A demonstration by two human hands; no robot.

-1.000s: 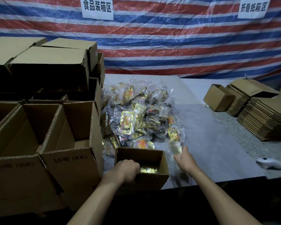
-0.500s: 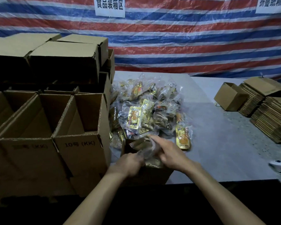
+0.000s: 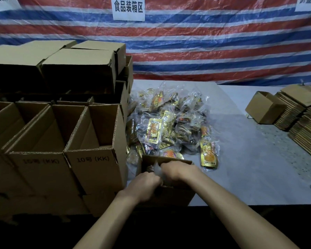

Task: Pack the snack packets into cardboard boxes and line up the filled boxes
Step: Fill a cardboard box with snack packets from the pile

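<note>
Both bare forearms reached in from the tabletop's near edge and met over a small cardboard box (image 3: 171, 195), which stood open at that edge just right of the tall open cartons. The left grip (image 3: 144, 184) was knuckles up, its fingers curled over the box's near left corner and clamped on the rim. The right grip (image 3: 178, 170) was bent down at the wrist, its fingers folded into the box's mouth around a clear snack packet (image 3: 157, 169). The packet was blurred and showed only as a crumpled film between the two grips. The pile of snack packets (image 3: 169, 123) lay behind the box, toward the tabletop's middle. One gold packet (image 3: 209, 155) lay apart at the pile's right. A row of open cartons (image 3: 95, 159) marked "10号 (KK)" lined the left edge, with closed cartons (image 3: 79, 58) stacked behind them.
</note>
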